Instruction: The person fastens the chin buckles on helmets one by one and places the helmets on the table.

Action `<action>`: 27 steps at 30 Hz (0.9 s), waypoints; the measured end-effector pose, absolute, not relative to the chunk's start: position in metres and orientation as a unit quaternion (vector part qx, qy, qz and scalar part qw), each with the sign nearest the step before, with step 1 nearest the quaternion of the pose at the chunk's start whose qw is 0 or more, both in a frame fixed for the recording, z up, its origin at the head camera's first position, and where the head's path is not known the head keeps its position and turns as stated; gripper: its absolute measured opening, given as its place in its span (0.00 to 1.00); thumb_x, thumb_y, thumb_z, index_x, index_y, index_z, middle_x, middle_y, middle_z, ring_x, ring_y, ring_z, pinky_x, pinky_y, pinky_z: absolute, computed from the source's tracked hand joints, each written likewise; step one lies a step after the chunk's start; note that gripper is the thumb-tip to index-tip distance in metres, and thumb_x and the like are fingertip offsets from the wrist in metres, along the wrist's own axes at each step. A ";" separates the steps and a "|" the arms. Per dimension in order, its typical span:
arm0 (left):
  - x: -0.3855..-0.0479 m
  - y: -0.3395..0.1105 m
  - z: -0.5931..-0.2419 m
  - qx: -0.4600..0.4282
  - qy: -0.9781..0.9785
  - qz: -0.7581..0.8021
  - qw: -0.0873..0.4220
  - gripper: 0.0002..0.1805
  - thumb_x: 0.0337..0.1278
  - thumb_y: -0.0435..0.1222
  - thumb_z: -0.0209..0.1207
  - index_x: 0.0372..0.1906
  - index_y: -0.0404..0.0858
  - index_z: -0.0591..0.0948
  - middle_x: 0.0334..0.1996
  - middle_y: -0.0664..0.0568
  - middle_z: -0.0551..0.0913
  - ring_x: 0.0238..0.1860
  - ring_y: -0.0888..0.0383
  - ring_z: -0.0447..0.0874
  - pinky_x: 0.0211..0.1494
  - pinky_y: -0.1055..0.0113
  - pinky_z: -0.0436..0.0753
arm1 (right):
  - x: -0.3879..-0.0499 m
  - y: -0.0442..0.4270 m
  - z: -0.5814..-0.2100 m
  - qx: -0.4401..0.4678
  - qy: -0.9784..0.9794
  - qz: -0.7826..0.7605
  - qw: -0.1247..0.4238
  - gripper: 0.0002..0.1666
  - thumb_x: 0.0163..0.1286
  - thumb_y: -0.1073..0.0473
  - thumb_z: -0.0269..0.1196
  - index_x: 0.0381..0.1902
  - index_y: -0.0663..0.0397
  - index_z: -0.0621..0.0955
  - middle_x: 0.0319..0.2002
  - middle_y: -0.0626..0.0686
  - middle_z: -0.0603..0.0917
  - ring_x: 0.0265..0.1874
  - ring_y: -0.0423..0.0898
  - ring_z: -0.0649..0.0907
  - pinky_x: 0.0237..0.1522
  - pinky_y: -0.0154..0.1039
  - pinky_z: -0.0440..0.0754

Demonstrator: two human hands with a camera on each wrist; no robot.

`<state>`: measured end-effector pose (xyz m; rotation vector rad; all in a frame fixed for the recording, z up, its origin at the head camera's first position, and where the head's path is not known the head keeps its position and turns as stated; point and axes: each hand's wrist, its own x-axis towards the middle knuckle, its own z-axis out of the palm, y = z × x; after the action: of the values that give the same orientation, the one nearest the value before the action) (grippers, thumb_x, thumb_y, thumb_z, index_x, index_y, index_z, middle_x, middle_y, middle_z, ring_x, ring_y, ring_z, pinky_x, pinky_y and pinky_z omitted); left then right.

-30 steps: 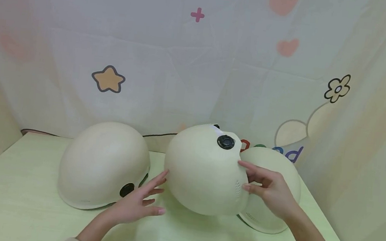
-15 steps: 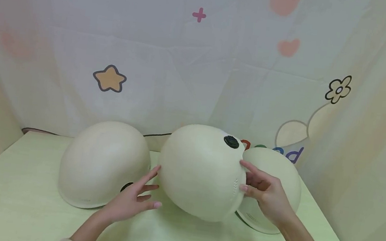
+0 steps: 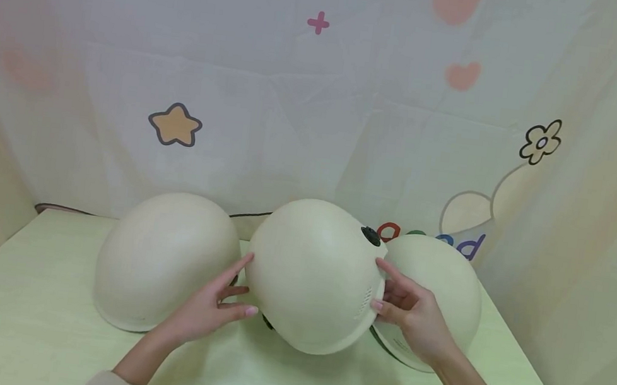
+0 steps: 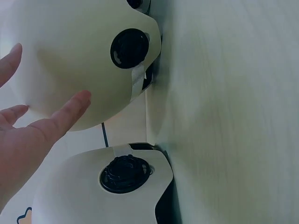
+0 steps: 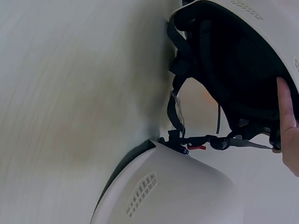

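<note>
A cream helmet stands tilted in the middle of the table, held between both hands. My right hand grips its right rim, thumb on the outer shell; in the right wrist view a finger lies along the dark lining. My left hand has its fingers spread and fairly straight, fingertips at the helmet's left side. A black round knob shows on the shell in the left wrist view. Below the rim hangs a black chin strap with a buckle and a red tab.
Two similar cream helmets flank it, dome up: the left helmet and the right helmet, partly behind my right hand. They stand on a pale green table. Behind hangs a printed curtain.
The middle helmet has turned and shifted left, its upper black knob now at the right edge and another dark part showing low on the left. Both hands have moved along with it.
</note>
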<state>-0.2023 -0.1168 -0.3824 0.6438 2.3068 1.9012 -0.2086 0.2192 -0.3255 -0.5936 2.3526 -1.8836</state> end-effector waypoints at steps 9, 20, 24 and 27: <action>-0.205 -0.116 -0.380 0.203 0.752 0.627 0.036 0.44 0.51 0.38 0.64 0.71 0.51 0.52 0.70 0.49 0.46 0.66 0.43 0.55 0.58 0.54 0.69 | -0.206 0.215 -0.331 -0.182 0.778 -0.597 0.071 0.50 0.56 0.72 0.64 0.71 0.49 0.52 0.44 0.66 0.77 0.38 0.51 0.82 0.38 0.45 0.81; -0.207 -0.117 -0.385 0.191 0.755 0.625 0.048 0.46 0.48 0.38 0.66 0.70 0.54 0.53 0.70 0.48 0.46 0.62 0.43 0.62 0.51 0.54 0.75 | -0.206 0.208 -0.345 -0.156 0.785 -0.590 0.108 0.53 0.56 0.71 0.64 0.72 0.49 0.48 0.36 0.64 0.78 0.33 0.55 0.82 0.38 0.45 0.81; -0.207 -0.117 -0.387 0.193 0.754 0.625 0.068 0.47 0.48 0.37 0.66 0.70 0.56 0.52 0.71 0.49 0.46 0.63 0.42 0.60 0.51 0.54 0.76 | -0.208 0.211 -0.350 -0.147 0.778 -0.594 0.143 0.56 0.56 0.68 0.66 0.72 0.51 0.44 0.38 0.64 0.77 0.36 0.53 0.81 0.41 0.44 0.80; -0.209 -0.117 -0.389 0.193 0.753 0.624 0.081 0.47 0.48 0.37 0.66 0.70 0.57 0.52 0.71 0.50 0.45 0.63 0.41 0.60 0.50 0.54 0.76 | -0.210 0.215 -0.355 -0.142 0.779 -0.589 0.161 0.58 0.55 0.64 0.67 0.71 0.52 0.42 0.44 0.66 0.75 0.38 0.52 0.81 0.44 0.44 0.79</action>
<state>-0.2085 -0.1166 -0.3890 0.5764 2.2505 1.8664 -0.2103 0.2146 -0.3549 -0.4063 2.2238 -1.6816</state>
